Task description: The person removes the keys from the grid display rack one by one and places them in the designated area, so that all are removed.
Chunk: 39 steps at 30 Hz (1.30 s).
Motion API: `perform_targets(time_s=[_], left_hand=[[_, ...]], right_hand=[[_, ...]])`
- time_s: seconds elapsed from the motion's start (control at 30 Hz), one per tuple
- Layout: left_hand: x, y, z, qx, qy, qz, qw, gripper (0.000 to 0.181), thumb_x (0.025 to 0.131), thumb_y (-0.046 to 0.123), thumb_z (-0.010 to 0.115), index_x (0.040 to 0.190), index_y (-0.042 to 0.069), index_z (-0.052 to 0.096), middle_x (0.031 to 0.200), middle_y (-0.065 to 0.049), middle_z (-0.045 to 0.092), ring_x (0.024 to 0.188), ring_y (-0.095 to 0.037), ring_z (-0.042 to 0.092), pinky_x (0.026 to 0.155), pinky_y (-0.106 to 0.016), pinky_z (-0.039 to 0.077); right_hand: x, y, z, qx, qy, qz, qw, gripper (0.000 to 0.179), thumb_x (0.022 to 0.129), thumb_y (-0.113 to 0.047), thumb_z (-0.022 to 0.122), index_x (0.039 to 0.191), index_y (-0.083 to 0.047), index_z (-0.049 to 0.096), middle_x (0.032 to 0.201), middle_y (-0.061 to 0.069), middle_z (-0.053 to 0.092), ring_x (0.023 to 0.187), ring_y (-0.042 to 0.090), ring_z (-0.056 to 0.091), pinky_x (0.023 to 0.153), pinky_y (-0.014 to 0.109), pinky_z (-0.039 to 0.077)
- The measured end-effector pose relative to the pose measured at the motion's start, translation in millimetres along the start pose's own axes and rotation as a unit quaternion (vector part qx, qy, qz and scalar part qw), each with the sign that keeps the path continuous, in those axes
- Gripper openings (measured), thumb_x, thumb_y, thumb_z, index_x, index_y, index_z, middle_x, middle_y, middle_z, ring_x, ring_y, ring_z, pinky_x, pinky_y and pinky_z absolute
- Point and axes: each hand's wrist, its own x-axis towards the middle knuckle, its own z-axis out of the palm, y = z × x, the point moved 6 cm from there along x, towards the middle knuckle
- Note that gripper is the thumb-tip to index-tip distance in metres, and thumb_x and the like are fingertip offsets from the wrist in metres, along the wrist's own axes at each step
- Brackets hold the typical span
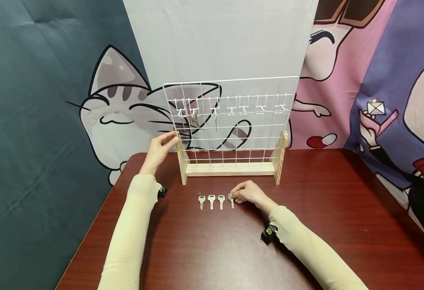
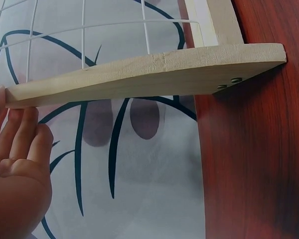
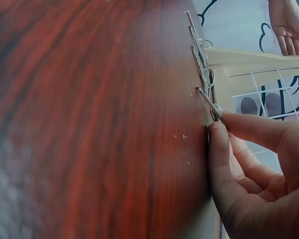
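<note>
My right hand [image 1: 249,192] pinches the head of the rightmost key [image 1: 231,201] between thumb and forefinger, low over the table. Three silver keys [image 1: 211,201] lie in a row to its left. In the right wrist view the pinched key [image 3: 208,101] is tilted off the tabletop. My left hand [image 1: 160,150] grips the top of the left wooden upright [image 2: 139,79] of the rack, thumb on one side and fingers on the other. The rack's white wire grid [image 1: 233,133] carries a row of hooks; keys [image 1: 216,120] hang from some hooks on the left.
The rack's wooden base bar [image 1: 230,170] and right upright [image 1: 280,159] stand on the red-brown table [image 1: 204,249]. Behind it hangs a cloth backdrop [image 1: 219,40] with cartoon figures.
</note>
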Motion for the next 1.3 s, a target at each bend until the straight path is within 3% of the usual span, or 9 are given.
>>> perform_targets(time_s=[0.5,0.8,1.13,1.3], left_hand=[[-1.4,0.5,-0.2,0.013,0.001,0.002,0.9999,0.041,0.1,0.006,0.063,0.136,-0.011,0.056,0.137,-0.026,0.057,0.132,-0.037,0.051,0.112,-0.038,0.043],[-7.6,-8.9,-0.5,0.014,-0.003,-0.015,0.9998,0.04,0.1,0.005,0.062,0.136,-0.011,0.056,0.137,-0.026,0.058,0.132,-0.036,0.052,0.111,-0.034,0.044],[1.7,1.1,0.8,0.027,-0.007,-0.002,0.9996,0.041,0.1,0.007,0.063,0.136,-0.01,0.057,0.136,-0.026,0.058,0.132,-0.035,0.052,0.111,-0.036,0.044],[2.8,4.8,-0.3,0.03,-0.01,-0.001,0.9995,0.04,0.1,0.006,0.064,0.135,-0.011,0.057,0.134,-0.026,0.059,0.13,-0.036,0.053,0.11,-0.035,0.045]], right_hand=[[2.5,-3.3,0.2,-0.095,0.019,-0.005,0.9953,0.009,0.082,-0.01,0.081,0.084,-0.002,0.076,0.066,0.001,0.067,0.054,0.011,0.059,0.051,0.024,0.055],[-1.5,2.8,5.9,-0.076,-0.005,0.009,0.997,0.011,0.083,-0.009,0.081,0.082,-0.001,0.073,0.064,0.005,0.065,0.052,0.011,0.059,0.049,0.025,0.056],[2.0,-3.0,-0.8,-0.069,-0.003,0.009,0.9976,0.012,0.084,-0.007,0.079,0.085,0.0,0.071,0.064,0.006,0.064,0.051,0.011,0.059,0.049,0.024,0.056],[4.3,-2.0,-1.8,-0.041,-0.022,0.016,0.9988,0.01,0.085,-0.004,0.077,0.087,0.003,0.07,0.065,0.005,0.064,0.052,0.012,0.06,0.049,0.024,0.057]])
